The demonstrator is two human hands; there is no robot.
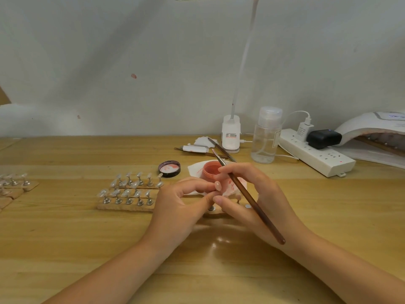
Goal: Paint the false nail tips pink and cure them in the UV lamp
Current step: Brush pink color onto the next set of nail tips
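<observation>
My left hand (184,207) pinches a small stand that carries one pale pink nail tip (217,185), lifted just in front of the open pot of pink gel (211,170). My right hand (252,198) grips a long brown brush (247,195); its bristle end points up and away, past the pot. Under both hands lies a cork strip (215,213), mostly hidden. Left of my hands stands a cork holder (126,207) with several clear, unpainted tips on metal stands. The white UV lamp (372,130) is at the far right edge of the table.
The pot's black lid (169,168) lies to its left, and a stained white wipe (195,170) lies beneath the pot. Behind are spare brushes (221,150), a desk lamp base (230,137), a clear pump bottle (266,137) and a white power strip (317,155). More tip stands (13,183) sit far left.
</observation>
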